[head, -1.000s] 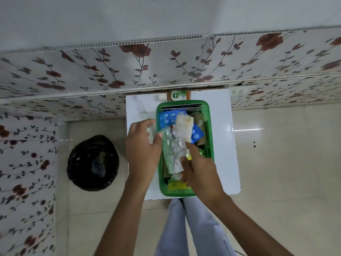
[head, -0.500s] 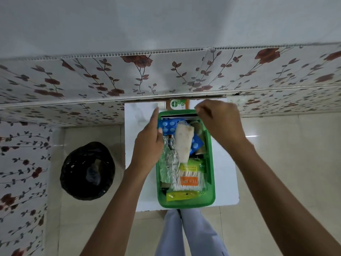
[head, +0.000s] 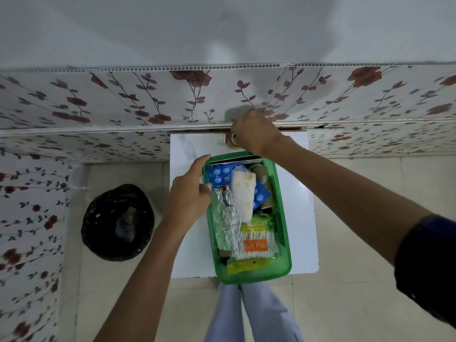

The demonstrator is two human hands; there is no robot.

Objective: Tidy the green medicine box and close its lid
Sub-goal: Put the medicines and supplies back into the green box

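Left hand (head: 188, 193) grips the open green plastic medicine box (head: 283, 215); right hand (head: 254, 135) closes on a small bottle (head: 233, 139) behind it, black bin (head: 118, 222) nearby.

Floral-patterned wall panels (head: 148, 99), plain grey wall above, cream tiled floor (head: 370, 193), small white table (head: 298, 193), black-lined bin (head: 118, 222)

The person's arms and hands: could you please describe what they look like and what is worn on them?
Both hands, the left hand and the right hand, are bare, with no gloves. The left forearm is uncovered up to the frame's edge. The right arm is bare to a dark navy sleeve near the elbow.
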